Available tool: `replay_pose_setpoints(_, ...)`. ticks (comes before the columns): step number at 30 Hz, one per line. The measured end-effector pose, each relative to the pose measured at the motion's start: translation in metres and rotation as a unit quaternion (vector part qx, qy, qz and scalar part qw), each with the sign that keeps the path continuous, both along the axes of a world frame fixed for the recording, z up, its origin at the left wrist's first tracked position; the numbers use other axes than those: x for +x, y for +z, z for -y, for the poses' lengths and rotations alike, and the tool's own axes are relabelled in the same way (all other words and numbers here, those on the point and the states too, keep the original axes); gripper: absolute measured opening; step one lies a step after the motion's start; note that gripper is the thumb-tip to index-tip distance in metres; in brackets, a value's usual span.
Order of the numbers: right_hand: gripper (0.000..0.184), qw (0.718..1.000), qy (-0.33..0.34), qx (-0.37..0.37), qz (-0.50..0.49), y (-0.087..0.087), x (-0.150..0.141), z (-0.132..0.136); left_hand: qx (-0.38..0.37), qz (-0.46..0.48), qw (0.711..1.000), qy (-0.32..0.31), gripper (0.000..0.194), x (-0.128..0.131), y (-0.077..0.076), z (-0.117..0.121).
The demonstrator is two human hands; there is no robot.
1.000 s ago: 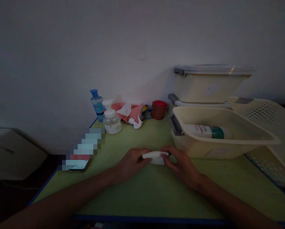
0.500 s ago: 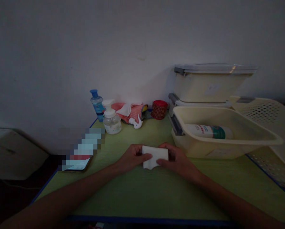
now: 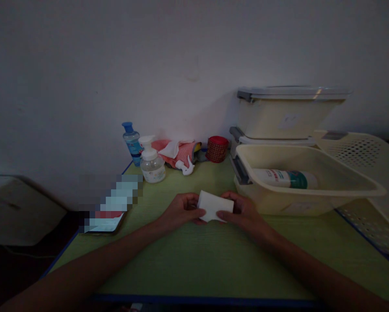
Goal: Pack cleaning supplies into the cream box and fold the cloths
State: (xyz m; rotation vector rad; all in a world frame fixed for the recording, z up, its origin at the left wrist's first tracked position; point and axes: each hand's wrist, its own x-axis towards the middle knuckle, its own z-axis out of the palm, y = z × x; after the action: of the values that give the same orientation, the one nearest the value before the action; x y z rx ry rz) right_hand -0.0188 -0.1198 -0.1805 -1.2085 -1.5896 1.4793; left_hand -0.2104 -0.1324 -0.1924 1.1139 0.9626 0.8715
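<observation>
We list one white sheet, pinched at opposite ends by our left hand and right hand, over one green table.

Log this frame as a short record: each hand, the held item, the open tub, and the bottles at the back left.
left hand: grips the left side of the white piece
right hand: grips its right side
white piece: held between both hands, thumbs on its near face
open tub: at right; green-and-white bottle lying inside
back left: blue-capped bottle, clear pump bottle
</observation>
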Motion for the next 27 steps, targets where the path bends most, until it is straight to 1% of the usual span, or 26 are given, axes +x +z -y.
replay_pose_setpoints(4, 0.035, 1.0, 0.027, -0.009, -0.01, -0.001, 0.0, 0.0, -0.002, 0.007, 1.0, 0.005, 0.038, 0.0, 0.0, 0.0)
replay_pose_setpoints(9, 0.035, 0.999, 0.029, -0.003, -0.016, -0.001, 0.0, 0.0, -0.01, 0.005, 1.0, -0.002, 0.038, -0.002, 0.0, -0.003)
replay_pose_setpoints(14, 0.033, 0.999, 0.05, -0.002, -0.02, 0.001, 0.002, 0.001, -0.024, -0.012, 0.997, -0.066, 0.04, -0.003, 0.003, -0.003)
replay_pose_setpoints(18, 0.034, 0.998, 0.062, 0.001, -0.032, 0.004, 0.001, 0.003, -0.009, -0.018, 0.994, -0.103, 0.034, -0.003, 0.005, 0.0)
replay_pose_setpoints(22, 0.032, 0.997, 0.06, 0.007, -0.054, 0.008, -0.001, 0.006, -0.01, -0.008, 0.996, -0.088, 0.03, -0.002, 0.007, 0.002)
replay_pose_setpoints(27, 0.031, 0.997, 0.05, 0.025, -0.054, 0.011, -0.003, 0.008, -0.048, 0.007, 0.998, -0.051, 0.031, 0.0, 0.01, 0.003)
